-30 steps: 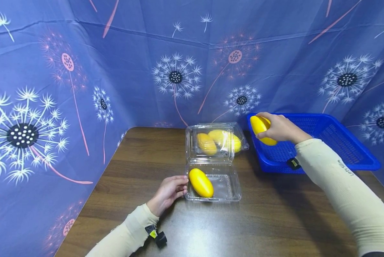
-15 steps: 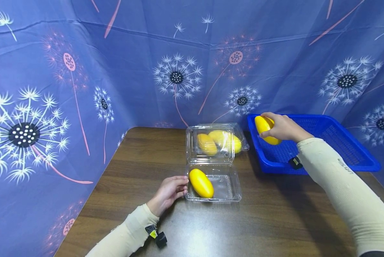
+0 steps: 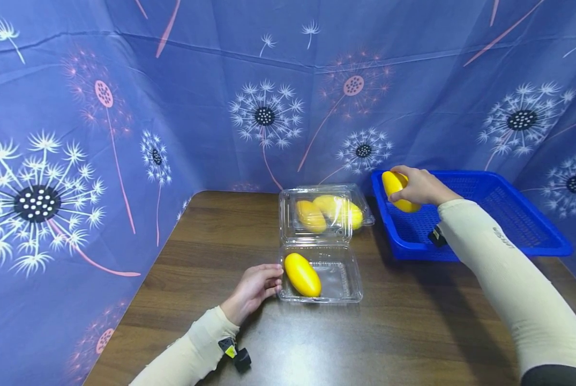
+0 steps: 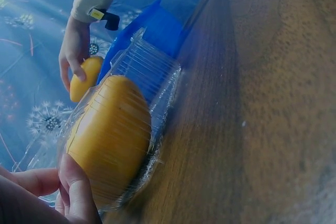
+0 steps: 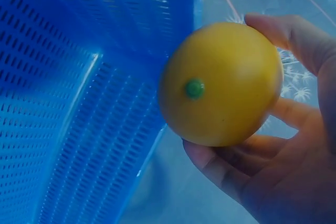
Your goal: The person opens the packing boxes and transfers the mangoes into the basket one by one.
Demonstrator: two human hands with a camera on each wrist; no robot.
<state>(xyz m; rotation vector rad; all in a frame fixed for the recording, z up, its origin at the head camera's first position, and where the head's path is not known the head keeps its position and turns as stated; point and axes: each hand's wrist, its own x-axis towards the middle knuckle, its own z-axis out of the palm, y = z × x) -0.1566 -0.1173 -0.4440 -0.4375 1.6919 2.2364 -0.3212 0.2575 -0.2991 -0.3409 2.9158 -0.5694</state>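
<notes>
My right hand (image 3: 420, 186) grips a yellow mango (image 3: 396, 188) over the left end of the blue basket (image 3: 548, 247). In the right wrist view, the held mango (image 5: 220, 85) shows a green stem end, with thumb and fingers on opposite sides. My left hand (image 3: 254, 289) pinches the left rim of a clear plastic clamshell container (image 3: 336, 276), whose lid stands raised at the back. One mango (image 3: 302, 275) lies tilted along the container's left side. Through the clear wall, the left wrist view shows that mango (image 4: 113, 135) close to my fingers (image 4: 76, 184).
Behind the raised lid, another clear container (image 3: 365, 217) holds several yellow mangoes (image 3: 311, 216). The basket stands at the back right of the wooden table (image 3: 220, 230). A blue dandelion-print cloth (image 3: 196, 107) hangs behind and along the sides.
My right hand has shifted slightly to the right with the mango, then a little upward. The left hand and the container have stayed in place.
</notes>
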